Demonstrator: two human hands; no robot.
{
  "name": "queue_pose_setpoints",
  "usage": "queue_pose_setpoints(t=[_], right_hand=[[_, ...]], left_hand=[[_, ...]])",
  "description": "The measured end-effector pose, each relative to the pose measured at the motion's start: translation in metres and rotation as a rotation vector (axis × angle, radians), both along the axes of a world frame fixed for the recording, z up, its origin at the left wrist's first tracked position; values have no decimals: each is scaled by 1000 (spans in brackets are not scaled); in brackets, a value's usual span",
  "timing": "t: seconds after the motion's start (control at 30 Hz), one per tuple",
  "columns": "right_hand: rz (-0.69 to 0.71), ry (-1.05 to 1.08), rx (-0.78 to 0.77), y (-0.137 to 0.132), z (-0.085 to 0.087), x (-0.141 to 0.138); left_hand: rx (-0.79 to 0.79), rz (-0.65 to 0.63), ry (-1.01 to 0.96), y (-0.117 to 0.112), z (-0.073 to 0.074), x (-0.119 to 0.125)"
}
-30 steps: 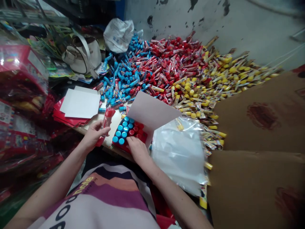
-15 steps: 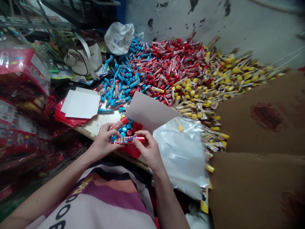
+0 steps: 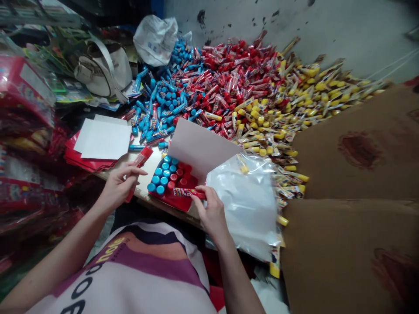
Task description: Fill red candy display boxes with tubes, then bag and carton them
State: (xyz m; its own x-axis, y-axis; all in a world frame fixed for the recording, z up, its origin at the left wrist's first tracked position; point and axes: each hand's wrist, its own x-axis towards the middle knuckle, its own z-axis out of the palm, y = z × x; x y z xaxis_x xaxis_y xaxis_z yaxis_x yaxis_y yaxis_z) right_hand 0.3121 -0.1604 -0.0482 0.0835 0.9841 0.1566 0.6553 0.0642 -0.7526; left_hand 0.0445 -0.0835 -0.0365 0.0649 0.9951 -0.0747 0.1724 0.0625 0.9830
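An open red box (image 3: 176, 201) with a raised white flap (image 3: 199, 146) stands at the table's near edge. Blue-capped and red-capped tubes (image 3: 168, 174) stand upright in it. My right hand (image 3: 209, 209) pinches a red-capped tube (image 3: 188, 192) that lies crosswise over the box's near side. My left hand (image 3: 119, 183) is closed around another red tube (image 3: 139, 165), held just left of the box.
A big heap of tubes covers the table behind: blue (image 3: 163, 93), red (image 3: 229, 83), yellow (image 3: 294, 104). Clear plastic bags (image 3: 245, 200) lie right of the box. Flat red-and-white cartons (image 3: 103, 141) sit at left, brown cardboard (image 3: 353, 174) at right, a white handbag (image 3: 101, 69) behind.
My left hand passed one red tube to my right hand, then drew back to the left with the other tube. My right hand now holds its tube over the box.
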Motion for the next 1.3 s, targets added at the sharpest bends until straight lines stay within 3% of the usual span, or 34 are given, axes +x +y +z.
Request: queue_pose_setpoints(t=[0.13,0.33,0.53,0.67,0.77,0.83,0.97,1.07,1.17,1.23,1.3], right_hand=[[22,-102,-18,1,0,2],[140,-357,-114,11,-29,-20],[214,-692,-332,31,-9,-50],[269,-819,-401,39,-7,-65],[240,-694,-400,37,-15,-58],[159,-482,-332,34,-12,-46],[-12,148,-141,32,20,-34],[134,469,-144,37,45,-38],[283,530,-184,39,51,-39],[156,517,-130,34,43,-32],[-83,420,-16,25,28,-22]], left_hand=[[-35,-55,-43,-7,-2,3],[-36,-100,-43,-9,-2,0],[23,-112,-36,-8,3,-3],[-77,-137,-121,-13,10,2],[-295,-186,-322,-19,17,6],[-436,-224,-475,-22,22,8],[-622,-301,-716,-27,27,13],[-750,-407,-827,-33,29,20],[-820,-456,-852,-40,28,24],[-820,-416,-832,-44,25,22],[-787,-337,-790,-46,20,12]])
